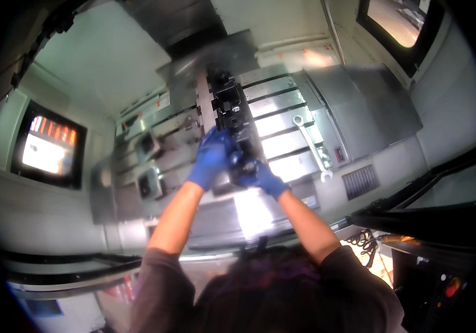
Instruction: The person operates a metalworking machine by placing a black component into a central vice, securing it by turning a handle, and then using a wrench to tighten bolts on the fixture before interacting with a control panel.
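A long black machine vise [228,105] lies lengthwise across a slotted metal machine table, with small metal parts along its top. Both hands wear blue gloves and are close together at its near end. My left hand [213,157] curls over the left side of that end; its fingers are partly hidden. My right hand [262,178] is closed beside it, around a dark, rounded piece that blur keeps me from naming. To the right, a long double-ended wrench [312,146] rests on the table.
The slotted table [275,104] spreads to both sides. Two dark metal blocks [149,183] stand at its left. Pale enclosure walls with windows [47,145] surround it, and a vent grille [360,182] sits at the right. Nearer me runs the enclosure's front edge, with a coiled cable [364,242] beyond it.
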A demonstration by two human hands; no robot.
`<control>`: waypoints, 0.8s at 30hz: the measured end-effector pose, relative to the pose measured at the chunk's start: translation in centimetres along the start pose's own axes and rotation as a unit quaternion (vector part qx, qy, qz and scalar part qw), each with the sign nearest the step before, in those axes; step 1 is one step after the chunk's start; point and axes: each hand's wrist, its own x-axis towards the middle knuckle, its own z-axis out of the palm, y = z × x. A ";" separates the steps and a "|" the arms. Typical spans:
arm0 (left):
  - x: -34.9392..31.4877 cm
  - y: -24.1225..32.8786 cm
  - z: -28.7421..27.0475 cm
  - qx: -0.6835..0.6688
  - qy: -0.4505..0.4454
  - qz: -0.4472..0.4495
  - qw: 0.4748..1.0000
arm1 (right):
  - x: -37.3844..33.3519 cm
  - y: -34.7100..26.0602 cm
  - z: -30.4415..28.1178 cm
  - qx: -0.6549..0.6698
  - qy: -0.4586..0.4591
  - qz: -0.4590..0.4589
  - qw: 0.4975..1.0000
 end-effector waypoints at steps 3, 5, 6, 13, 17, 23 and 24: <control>1.4 1.0 -2.7 -0.050 -0.135 -0.001 0.990 | -0.3 1.1 -1.0 0.315 0.014 0.121 0.941; 1.0 -1.1 -1.7 -0.025 -0.148 0.041 0.988 | -1.7 2.2 1.1 0.136 0.065 0.025 0.988; 0.8 -0.7 -2.0 -0.008 -0.141 0.050 0.989 | -3.4 0.7 2.3 0.034 0.087 -0.019 0.995; 0.5 3.0 -2.7 0.085 -0.224 0.055 0.969 | -1.5 0.2 2.3 0.101 0.149 -0.099 0.979; -0.2 3.2 1.4 0.232 -0.232 0.060 0.943 | 1.0 4.7 -0.9 -0.026 0.095 -0.179 0.979; -4.0 -2.3 10.3 0.251 -0.042 -0.016 0.967 | -2.2 -0.9 -0.3 0.041 0.055 -0.042 0.997; -3.7 -2.0 10.1 0.238 -0.055 -0.022 0.969 | -2.9 -1.2 -0.6 0.123 0.053 -0.065 0.989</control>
